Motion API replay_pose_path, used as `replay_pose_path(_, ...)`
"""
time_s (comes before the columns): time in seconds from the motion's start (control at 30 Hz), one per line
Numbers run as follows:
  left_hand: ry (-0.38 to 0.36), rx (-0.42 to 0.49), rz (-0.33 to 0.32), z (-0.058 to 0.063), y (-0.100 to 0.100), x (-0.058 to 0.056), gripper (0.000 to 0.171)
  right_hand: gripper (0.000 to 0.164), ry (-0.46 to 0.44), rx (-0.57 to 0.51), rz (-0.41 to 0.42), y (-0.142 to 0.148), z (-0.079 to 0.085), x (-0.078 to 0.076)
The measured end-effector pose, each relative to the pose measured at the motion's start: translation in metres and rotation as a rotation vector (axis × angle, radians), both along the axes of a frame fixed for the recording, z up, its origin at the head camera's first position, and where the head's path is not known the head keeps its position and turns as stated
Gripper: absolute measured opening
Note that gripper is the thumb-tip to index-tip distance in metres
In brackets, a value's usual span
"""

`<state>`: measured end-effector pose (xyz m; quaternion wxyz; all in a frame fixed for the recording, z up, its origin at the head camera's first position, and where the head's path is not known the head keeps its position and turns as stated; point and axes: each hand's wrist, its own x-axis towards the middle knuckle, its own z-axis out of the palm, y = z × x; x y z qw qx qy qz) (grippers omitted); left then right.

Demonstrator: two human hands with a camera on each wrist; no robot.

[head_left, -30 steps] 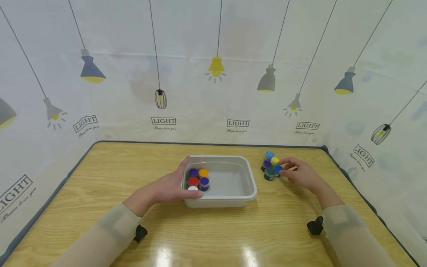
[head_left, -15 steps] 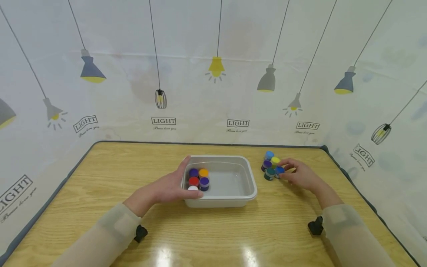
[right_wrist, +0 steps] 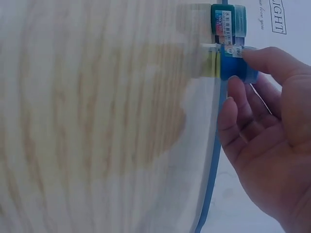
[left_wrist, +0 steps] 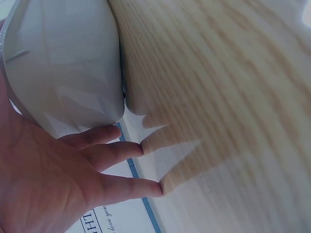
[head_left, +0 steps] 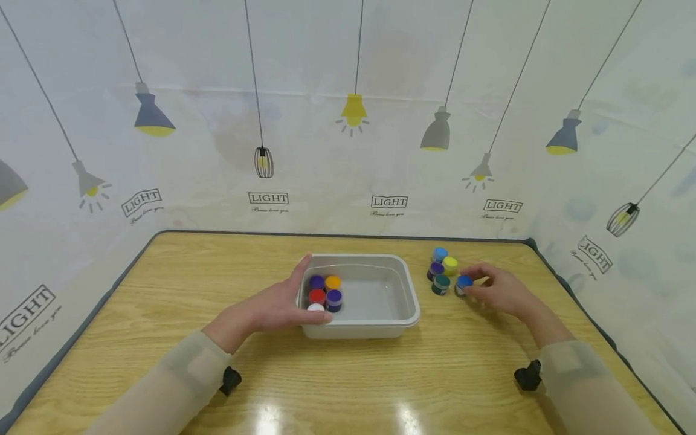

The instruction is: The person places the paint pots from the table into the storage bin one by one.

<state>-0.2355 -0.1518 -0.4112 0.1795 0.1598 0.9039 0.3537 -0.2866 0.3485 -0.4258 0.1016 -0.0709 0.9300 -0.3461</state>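
Observation:
My left hand (head_left: 274, 306) rests against the left end of a pale grey plastic tub (head_left: 353, 331), thumb along its front rim. In the left wrist view the straight, spread fingers (left_wrist: 121, 187) lie by the tub's outer wall. Inside, small paint jars with purple, orange, red and white lids crowd the left end; the thumb partly hides the white lid (head_left: 315, 307). To the right of the tub, my right hand (head_left: 502, 291) pinches a blue paint jar (right_wrist: 233, 67) between thumb and fingers. Whether its base touches the table cannot be told.
Left of the pinched jar stand the dark green jar (head_left: 441, 284), the purple jar (head_left: 435, 270), the yellow jar (head_left: 449, 266) and the light blue jar (head_left: 440, 254). The wooden table (head_left: 348, 386) has a dark edge, with a lamp-printed backdrop (head_left: 326, 169) behind.
My right hand has drawn the blue paint jar to the right, away from the other jars. The left hand and the tub hold their place.

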Motion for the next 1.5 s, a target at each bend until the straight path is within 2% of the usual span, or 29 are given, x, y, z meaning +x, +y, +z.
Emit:
replay_pose_path(0.13, 0.001, 0.001, 0.001, 0.000, 0.000, -0.001, 0.138, 0.052, 0.042, -0.064, -0.016, -0.001, 0.009, 0.004)
replay_pose_path(0.3, 0.000, 0.000, 0.001, -0.002, 0.000, -0.001, 0.137, 0.049, 0.089, -0.139, 0.004, -0.009, 0.023, 0.010)
replay_pose_path(0.5, -0.006, 0.001, -0.003, -0.001, 0.000, -0.001, 0.137, 0.045, 0.135, -0.174, 0.072, -0.033, 0.040, 0.019)
replay_pose_path(0.63, -0.004, 0.000, 0.001, -0.001, 0.000, 0.000, 0.137, 0.044, 0.130, -0.201, 0.117, -0.054, 0.047, 0.023)
replay_pose_path(0.83, -0.001, -0.002, 0.003, -0.001, -0.001, 0.000, 0.137, 0.039, 0.113, -0.254, 0.199, -0.085, 0.050, 0.023)
replay_pose_path(1.07, 0.001, -0.003, 0.004, -0.002, -0.001, 0.000, 0.137, 0.038, 0.116, -0.227, 0.283, -0.117, 0.053, 0.027)
replay_pose_path(1.23, 0.000, -0.002, 0.007, -0.002, -0.001, 0.000, 0.137, 0.036, 0.095, -0.276, 0.353, -0.138, 0.051, 0.027)
replay_pose_path(1.5, -0.009, 0.002, 0.010, -0.002, -0.001, -0.001, 0.136, 0.034, 0.104, -0.288, 0.402, -0.167, 0.047, 0.026)
